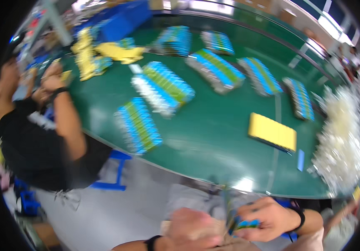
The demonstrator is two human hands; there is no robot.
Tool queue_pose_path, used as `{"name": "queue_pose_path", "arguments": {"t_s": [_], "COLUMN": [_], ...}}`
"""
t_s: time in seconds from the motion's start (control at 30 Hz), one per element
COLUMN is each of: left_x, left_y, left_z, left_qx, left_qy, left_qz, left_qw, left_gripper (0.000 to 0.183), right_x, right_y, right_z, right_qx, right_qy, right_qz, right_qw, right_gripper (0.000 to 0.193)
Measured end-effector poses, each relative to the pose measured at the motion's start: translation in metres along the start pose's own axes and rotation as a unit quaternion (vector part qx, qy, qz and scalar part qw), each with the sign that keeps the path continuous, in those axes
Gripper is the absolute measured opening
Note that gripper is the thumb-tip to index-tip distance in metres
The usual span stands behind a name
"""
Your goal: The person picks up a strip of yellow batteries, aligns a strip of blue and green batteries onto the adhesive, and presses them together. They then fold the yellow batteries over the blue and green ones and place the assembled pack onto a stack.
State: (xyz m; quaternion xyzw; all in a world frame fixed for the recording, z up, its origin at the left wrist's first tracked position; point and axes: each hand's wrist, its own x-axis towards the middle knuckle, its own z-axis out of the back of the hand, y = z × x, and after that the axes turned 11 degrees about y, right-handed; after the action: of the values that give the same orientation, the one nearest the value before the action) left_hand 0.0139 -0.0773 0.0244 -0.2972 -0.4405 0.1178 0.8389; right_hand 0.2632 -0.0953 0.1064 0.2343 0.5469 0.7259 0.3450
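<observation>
At the table's near edge, my right hand (268,218) is closed around a small pack with blue and green stripes (247,224). Part of that pack is hidden behind the fingers. Close by on its left, my left hand (192,229) is curled into a fist, blurred by motion; whatever it may hold cannot be made out. Both hands are low, over my lap. Farther in on the green table (213,142) lies a yellow-topped block of stacked packs (273,131), with a small light-blue slip (300,160) near it.
Several blue-and-green bundles in clear wrap (140,125) are spread over the table. A heap of clear plastic bags (341,142) covers the right end. Yellow packs (121,52) and a blue bin (125,21) are at the far left. A co-worker in black (42,146) works on the left.
</observation>
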Motion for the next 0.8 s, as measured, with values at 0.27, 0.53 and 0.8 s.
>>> {"name": "queue_pose_path", "arguments": {"t_s": [0.27,0.53,0.8], "left_x": [0.060,0.071,0.110], "left_y": [0.021,0.034,0.073], "left_z": [0.012,-0.036,-0.050], "left_qx": [-0.204,-0.197,0.147], "left_qy": [0.332,0.279,0.289], "left_qz": [0.242,0.183,-0.073], "left_qw": [0.889,0.922,0.943], "left_gripper": [0.029,0.026,0.020], "right_x": [-0.068,-0.137,-0.151], "right_y": [-0.002,-0.018,-0.046], "right_z": [0.011,0.019,0.023], "right_qx": [0.081,-0.011,-0.439], "right_qy": [0.030,-0.178,-0.166], "right_qz": [-0.022,-0.082,-0.062], "right_qw": [0.996,0.981,0.881], "right_gripper": [0.016,0.025,0.034]}}
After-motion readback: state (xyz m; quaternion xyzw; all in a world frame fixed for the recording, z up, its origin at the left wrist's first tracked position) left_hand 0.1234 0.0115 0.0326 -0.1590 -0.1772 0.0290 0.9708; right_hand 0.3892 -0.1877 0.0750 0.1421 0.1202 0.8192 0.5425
